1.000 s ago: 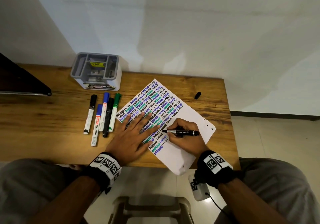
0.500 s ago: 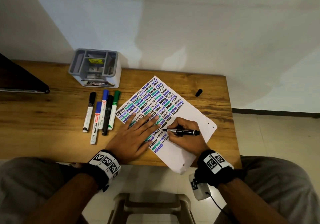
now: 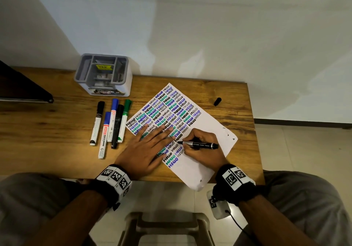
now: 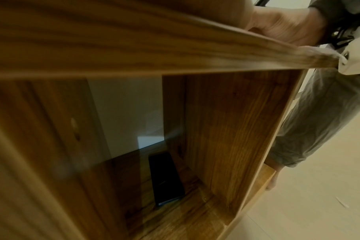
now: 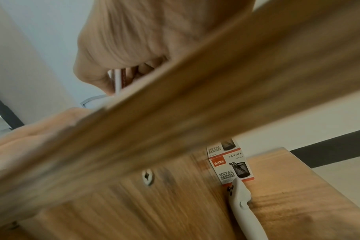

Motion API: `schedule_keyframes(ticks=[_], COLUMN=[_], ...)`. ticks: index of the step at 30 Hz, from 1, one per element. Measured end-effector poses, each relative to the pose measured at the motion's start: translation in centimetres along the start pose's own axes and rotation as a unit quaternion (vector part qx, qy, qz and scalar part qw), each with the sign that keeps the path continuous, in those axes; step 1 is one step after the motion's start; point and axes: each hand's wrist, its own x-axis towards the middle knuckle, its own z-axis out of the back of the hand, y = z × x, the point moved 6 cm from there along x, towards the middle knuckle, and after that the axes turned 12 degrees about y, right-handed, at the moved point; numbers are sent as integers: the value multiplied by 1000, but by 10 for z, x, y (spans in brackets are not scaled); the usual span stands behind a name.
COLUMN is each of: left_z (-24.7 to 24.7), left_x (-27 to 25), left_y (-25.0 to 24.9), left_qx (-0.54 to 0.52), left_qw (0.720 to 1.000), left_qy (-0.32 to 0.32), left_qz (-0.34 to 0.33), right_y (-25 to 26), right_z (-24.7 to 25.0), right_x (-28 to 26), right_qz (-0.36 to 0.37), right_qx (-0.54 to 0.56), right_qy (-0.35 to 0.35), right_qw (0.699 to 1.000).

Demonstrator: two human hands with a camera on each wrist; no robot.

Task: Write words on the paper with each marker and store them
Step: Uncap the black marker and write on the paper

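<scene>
A white paper (image 3: pixel 207 129) covered with rows of "HELLO" in black, blue and green lies slantwise on the wooden desk (image 3: pixel 47 131). My left hand (image 3: pixel 150 143) lies flat on the paper with straight fingers. My right hand (image 3: pixel 200 143) grips a black marker (image 3: pixel 200 144), its tip touching the paper beside a black word. The marker's black cap (image 3: pixel 217 101) lies on the desk at the far right. Several capped markers (image 3: pixel 112 124) lie side by side left of the paper. A grey and white organizer (image 3: pixel 103 74) stands at the back. Both wrist views look under the desk's edge.
A dark object (image 3: pixel 22 87) juts in at the left edge. A stool (image 3: pixel 167 228) stands below the desk's near edge. Under the desk, a black phone (image 4: pixel 165 178) lies on a shelf, and a printed box (image 5: pixel 230 165) and a white handle (image 5: pixel 245 209) sit on another.
The head view has shifted slightly. Both hands stay on the paper, and the marker tip sits at nearly the same spot.
</scene>
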Motion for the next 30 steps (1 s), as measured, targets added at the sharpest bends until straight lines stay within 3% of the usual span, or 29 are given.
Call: schedule_keyframes(ticks=[30], left_z=[-1], left_x=[0], left_y=[0], left_qx=[-15], left_qw=[1000], left_qy=[-3], left_qz=[-1], right_y=[2], right_z=[5], right_x=[0], right_qz=[3], right_qx=[4], right_qy=[-32], right_qw=[999])
